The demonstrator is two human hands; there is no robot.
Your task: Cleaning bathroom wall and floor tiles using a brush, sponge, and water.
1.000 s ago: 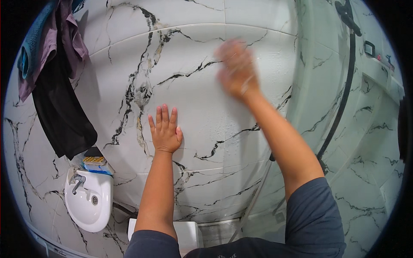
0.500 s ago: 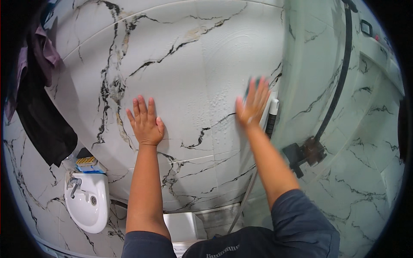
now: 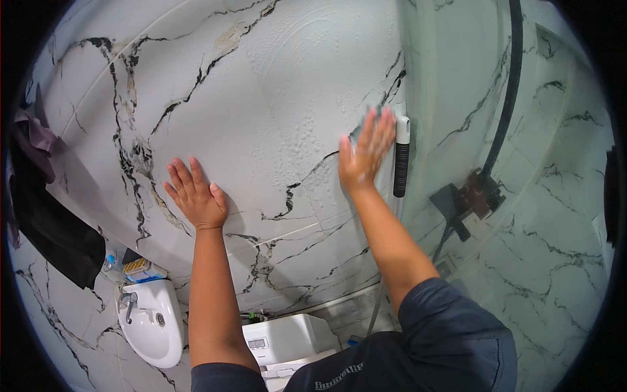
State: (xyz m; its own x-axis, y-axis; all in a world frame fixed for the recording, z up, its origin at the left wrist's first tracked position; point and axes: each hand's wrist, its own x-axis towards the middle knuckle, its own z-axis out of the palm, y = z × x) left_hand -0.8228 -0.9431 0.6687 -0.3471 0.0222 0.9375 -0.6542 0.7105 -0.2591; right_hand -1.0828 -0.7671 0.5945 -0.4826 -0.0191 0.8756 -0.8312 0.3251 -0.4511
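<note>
My left hand (image 3: 198,197) lies flat on the white, black-veined marble tile wall (image 3: 189,124), fingers spread, holding nothing. Over to the right, my right hand (image 3: 368,153) presses a blue-green scrubbing pad (image 3: 356,133) against the same wall. Most of that pad is hidden under the palm and the fingers, which are slightly blurred. Foamy suds and drops (image 3: 304,134) cling to the tiles left of the right hand. A pole with a white-tipped black grip (image 3: 401,160) stands upright just beside the right hand.
A glass panel (image 3: 424,98) borders the wall on the right, with a black shower hose (image 3: 511,85) and valve (image 3: 480,194) behind it. A small white washbasin (image 3: 153,333) is at lower left, below dark hanging clothes (image 3: 55,222). A white toilet (image 3: 294,336) stands below my arms.
The view has shifted and tilted, so the washbasin and toilet show more. My right hand still works the pad near the pole; my left hand stays flat on the wall.
</note>
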